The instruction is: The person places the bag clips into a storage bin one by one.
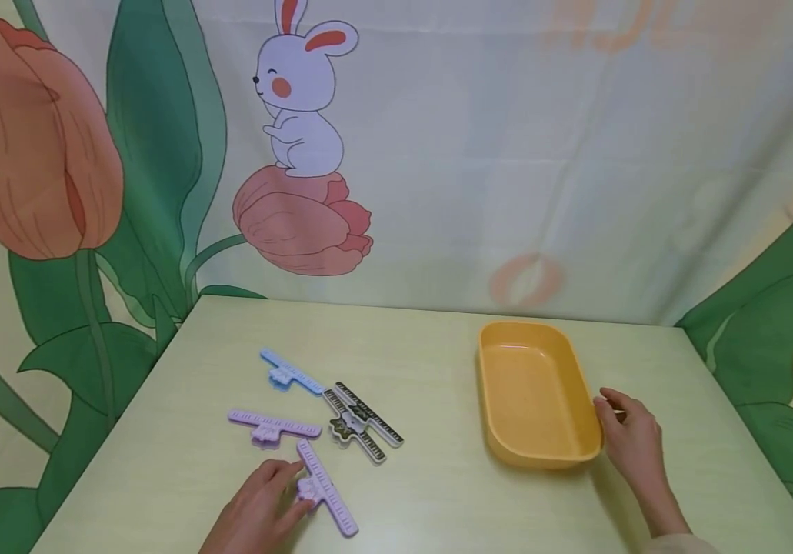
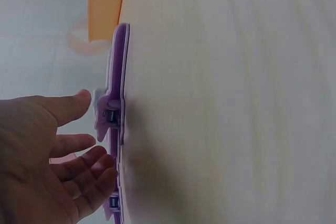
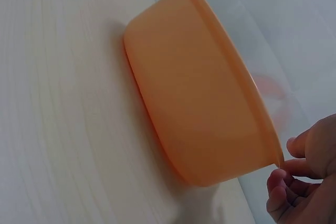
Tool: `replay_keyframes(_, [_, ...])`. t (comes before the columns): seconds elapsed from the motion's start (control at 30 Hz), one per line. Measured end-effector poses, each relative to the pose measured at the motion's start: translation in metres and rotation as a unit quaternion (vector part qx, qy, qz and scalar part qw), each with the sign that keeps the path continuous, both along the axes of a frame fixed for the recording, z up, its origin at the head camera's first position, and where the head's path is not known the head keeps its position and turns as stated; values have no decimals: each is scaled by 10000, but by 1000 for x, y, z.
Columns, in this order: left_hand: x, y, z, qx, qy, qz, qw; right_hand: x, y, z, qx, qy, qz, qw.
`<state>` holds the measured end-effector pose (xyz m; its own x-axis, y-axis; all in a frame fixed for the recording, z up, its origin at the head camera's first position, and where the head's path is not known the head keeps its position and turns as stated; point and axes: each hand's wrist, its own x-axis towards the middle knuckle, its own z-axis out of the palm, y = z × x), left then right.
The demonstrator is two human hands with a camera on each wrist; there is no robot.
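Note:
My left hand (image 1: 258, 504) is beside the nearest purple clip (image 1: 327, 488), a long bar with piano-key marks and a small grip tab. Thumb and fingers stand apart around the tab; in the left wrist view, a gap shows between the thumb and the clip (image 2: 118, 77). Whether a fingertip touches it, I cannot tell. At the right, my right hand (image 1: 634, 442) is at the rim of a yellow plastic basin (image 1: 541, 463). Its loosely bent fingers (image 3: 276, 179) touch or nearly touch the rim from outside, with the thumb apart from it.
A second purple clip (image 1: 274, 424) and a blue clip (image 1: 292, 372) lie behind the left hand. To their right, two black-and-white clips (image 1: 361, 419) lie close together, partly overlapping. A printed cloth (image 1: 424, 154) with a rabbit and tulips hangs behind the pale table (image 1: 431, 492).

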<state>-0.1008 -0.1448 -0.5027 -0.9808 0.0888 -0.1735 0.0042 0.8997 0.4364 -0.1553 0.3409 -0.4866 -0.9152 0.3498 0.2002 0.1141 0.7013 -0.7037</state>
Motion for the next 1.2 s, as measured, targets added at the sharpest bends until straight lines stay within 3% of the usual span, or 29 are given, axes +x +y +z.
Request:
replay_keyframes(0.5, [-2,3,-6,-21,-57,48,10000,-9,-2,-9,-387,-274,-151,9988])
replay_keyframes(0.73, [0,-1,-12,104,286,-60,9995,-10,-4,-14,-631,-434,-188,9969])
replay_keyframes(0.97, [-2,2,-11,-47,167,-22,9998,-11,-5,-15,-767,-527,-173,9955])
replay_keyframes(1.2, [-3,2,-12,-99,288,-74,9995,-12,-5,-14,-989,-619,-145,9931])
